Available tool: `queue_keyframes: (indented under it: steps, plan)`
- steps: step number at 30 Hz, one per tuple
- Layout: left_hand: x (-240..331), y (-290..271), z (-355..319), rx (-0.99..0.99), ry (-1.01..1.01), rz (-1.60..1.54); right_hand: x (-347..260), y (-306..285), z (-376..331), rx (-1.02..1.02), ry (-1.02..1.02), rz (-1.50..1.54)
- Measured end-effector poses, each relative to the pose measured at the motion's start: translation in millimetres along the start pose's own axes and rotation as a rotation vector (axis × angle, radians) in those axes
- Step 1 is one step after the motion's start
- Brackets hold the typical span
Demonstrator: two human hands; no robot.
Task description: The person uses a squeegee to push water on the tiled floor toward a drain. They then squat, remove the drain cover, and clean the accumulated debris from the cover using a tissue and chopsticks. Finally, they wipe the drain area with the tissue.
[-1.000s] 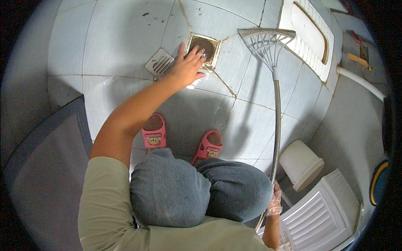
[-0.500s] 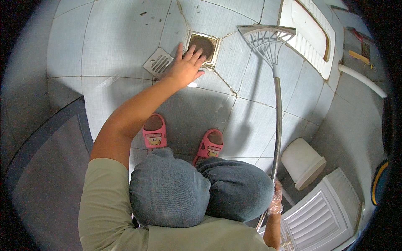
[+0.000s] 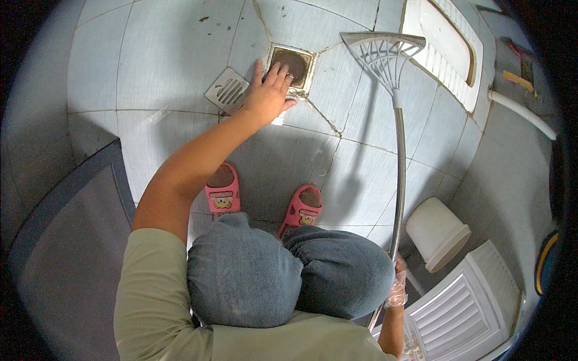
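Note:
Bare and stretched forward, my left hand [image 3: 269, 93] lies over the near left side of a square floor drain [image 3: 295, 65], its fingers out and apart over the dark opening. Whether the fingertips touch the drain's inside, I cannot tell. The slotted metal drain cover [image 3: 227, 90] rests on the tiles just left of this hand. In a clear plastic glove, my right hand [image 3: 397, 286] is closed around the metal pole of a floor squeegee [image 3: 398, 156], beside my right knee. The squeegee's grey fan-shaped head is at the far end; my knee partly hides the right hand.
Pink slippers [image 3: 223, 195] are on my feet below the drain. A white squat toilet [image 3: 415, 63] is set in the floor at the far right. A white bucket [image 3: 436, 234] lies tipped beside a white slatted panel [image 3: 454, 316]. A grey-framed door [image 3: 72, 253] stands at the left.
My left hand's fingers have shifted slightly over the drain and its thumb lies a little higher. My right hand keeps its hold on the squeegee pole.

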State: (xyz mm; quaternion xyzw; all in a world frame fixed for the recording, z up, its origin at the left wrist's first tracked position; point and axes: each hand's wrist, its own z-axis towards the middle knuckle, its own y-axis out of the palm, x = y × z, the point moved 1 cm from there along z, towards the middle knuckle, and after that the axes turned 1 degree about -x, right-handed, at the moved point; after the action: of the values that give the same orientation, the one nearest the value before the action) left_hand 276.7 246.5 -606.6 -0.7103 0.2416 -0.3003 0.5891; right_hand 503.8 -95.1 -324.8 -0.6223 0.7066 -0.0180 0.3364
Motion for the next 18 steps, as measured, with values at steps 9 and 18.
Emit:
queue_keyframes:
  steps: [9,18]
  plan:
    - [-6.4,10.5,-9.9,0.124,0.106,-0.094,16.2,-5.1,5.0,0.001,0.007,0.007]
    - [-0.4,-3.6,-5.6,0.091,0.056,-0.152,20.9,-10.6,8.8,-0.023,0.016,-0.047]
